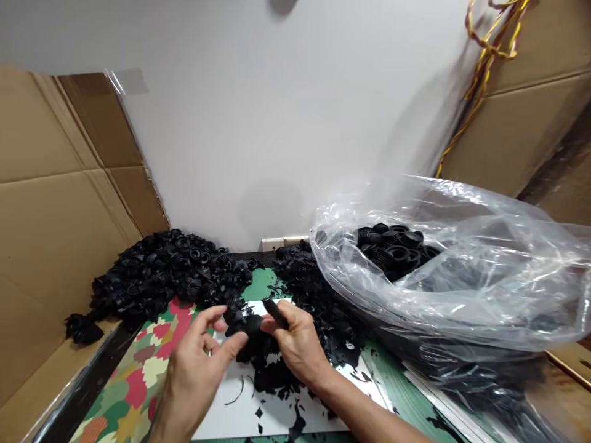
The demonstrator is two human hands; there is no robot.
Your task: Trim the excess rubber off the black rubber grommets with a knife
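My right hand [298, 338] is closed around a dark, stick-like thing [276, 312] that juts up and left from between thumb and fingers; its exact kind is unclear. My left hand [207, 344] has thumb and fingers spread apart. Its thumb tip is right beside a rounded black rubber piece [250, 327], and I cannot tell if they touch. Beneath both hands lies a white board [217, 409], strewn with black scraps [272, 376] and thin trimmings.
A heap of ribbed black rubber parts [184, 264] stands at the left by a cardboard panel [55, 135]. Black scraps [332, 323] are piled right of centre. A clear plastic bag [471, 307] at the right holds more black parts [397, 252]. Twisted yellow-and-red wires [482, 74] hang at upper right.
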